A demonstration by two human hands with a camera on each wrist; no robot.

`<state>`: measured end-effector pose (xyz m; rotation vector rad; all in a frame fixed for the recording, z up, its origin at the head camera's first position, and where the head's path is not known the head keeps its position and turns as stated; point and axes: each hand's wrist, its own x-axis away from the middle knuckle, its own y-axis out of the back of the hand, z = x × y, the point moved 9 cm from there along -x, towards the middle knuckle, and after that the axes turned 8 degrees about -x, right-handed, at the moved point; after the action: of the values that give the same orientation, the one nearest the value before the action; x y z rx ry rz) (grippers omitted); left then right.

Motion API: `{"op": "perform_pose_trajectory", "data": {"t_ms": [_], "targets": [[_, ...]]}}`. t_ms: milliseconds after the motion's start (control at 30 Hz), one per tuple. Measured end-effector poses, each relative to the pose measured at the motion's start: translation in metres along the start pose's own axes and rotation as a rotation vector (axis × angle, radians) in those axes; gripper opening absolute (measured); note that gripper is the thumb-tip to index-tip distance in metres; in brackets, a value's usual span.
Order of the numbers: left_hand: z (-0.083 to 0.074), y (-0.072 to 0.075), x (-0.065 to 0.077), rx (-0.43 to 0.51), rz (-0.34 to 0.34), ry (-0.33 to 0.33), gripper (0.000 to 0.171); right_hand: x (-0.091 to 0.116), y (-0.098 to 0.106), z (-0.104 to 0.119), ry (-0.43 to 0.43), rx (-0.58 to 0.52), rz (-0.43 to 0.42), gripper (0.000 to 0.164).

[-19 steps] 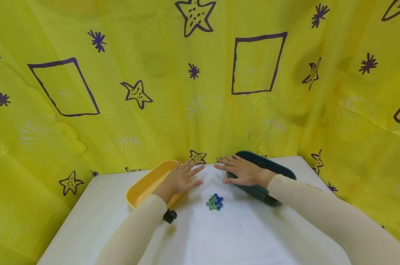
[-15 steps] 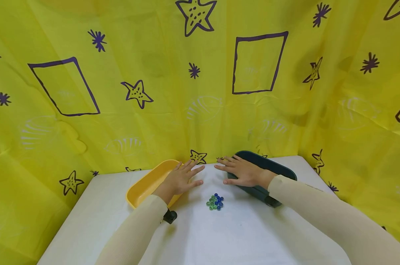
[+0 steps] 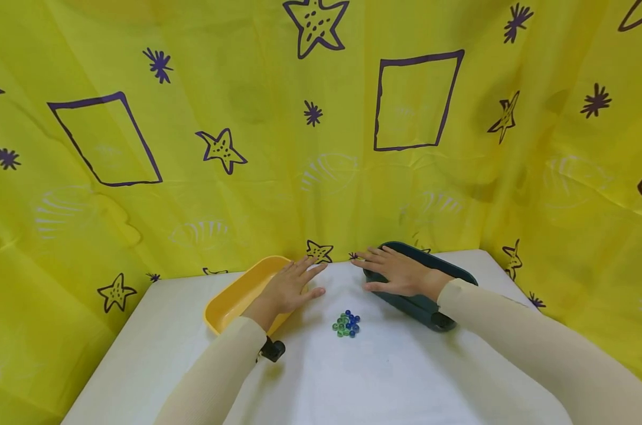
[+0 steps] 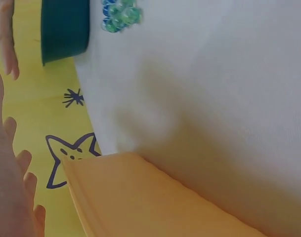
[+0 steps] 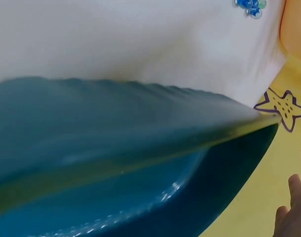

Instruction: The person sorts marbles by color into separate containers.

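Observation:
My left hand (image 3: 289,289) is spread above the right side of a yellow tray (image 3: 217,307), holding nothing. Fingers straight and apart, my right hand (image 3: 400,273) hovers over a dark green tray (image 3: 461,273), also holding nothing. Between the two trays a small cluster of green and blue glass marbles (image 3: 346,324) lies on the white table. The left wrist view catches the marbles (image 4: 121,15) at its top and the yellow tray's wall (image 4: 140,197) below. In the right wrist view, the green tray's side (image 5: 115,113) fills much of the frame.
A white cloth covers the table (image 3: 352,383). Behind it and at both sides hangs a yellow curtain (image 3: 267,200) printed with starfish and squares. A small black wrist camera (image 3: 273,349) shows below the left sleeve, and another (image 3: 442,321) below the right.
My right hand has shifted slightly to the right, over the green tray. The left hand stays nearly where it was, and the marbles lie as before.

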<state>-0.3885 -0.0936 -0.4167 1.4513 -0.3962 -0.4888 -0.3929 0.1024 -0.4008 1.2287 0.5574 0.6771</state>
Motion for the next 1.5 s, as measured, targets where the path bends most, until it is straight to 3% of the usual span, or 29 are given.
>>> {"op": "perform_pose_trajectory", "data": {"t_ms": [200, 400, 567, 800, 1000, 1500], "targets": [[0.003, 0.005, 0.005, 0.065, -0.058, 0.020, 0.067, 0.010, 0.009, -0.009, -0.019, -0.017, -0.027, 0.071], [-0.001, 0.012, 0.012, 0.114, -0.123, -0.005, 0.064, 0.019, 0.022, -0.020, -0.055, -0.042, -0.068, 0.070], [-0.008, 0.017, 0.013, 0.153, -0.135, -0.014, 0.062, 0.026, 0.028, -0.029, -0.086, -0.062, -0.064, 0.070], [-0.021, 0.024, 0.020, 0.152, -0.186, -0.036, 0.055, 0.043, 0.039, -0.040, -0.101, -0.066, -0.107, 0.068], [-0.030, 0.025, 0.027, 0.126, -0.246, -0.059, 0.050, 0.060, 0.042, -0.062, -0.165, -0.092, -0.130, 0.066], [-0.032, 0.012, 0.034, 0.178, -0.226, -0.003, 0.046, 0.100, 0.053, -0.088, -0.335, -0.164, -0.143, 0.068]]}}
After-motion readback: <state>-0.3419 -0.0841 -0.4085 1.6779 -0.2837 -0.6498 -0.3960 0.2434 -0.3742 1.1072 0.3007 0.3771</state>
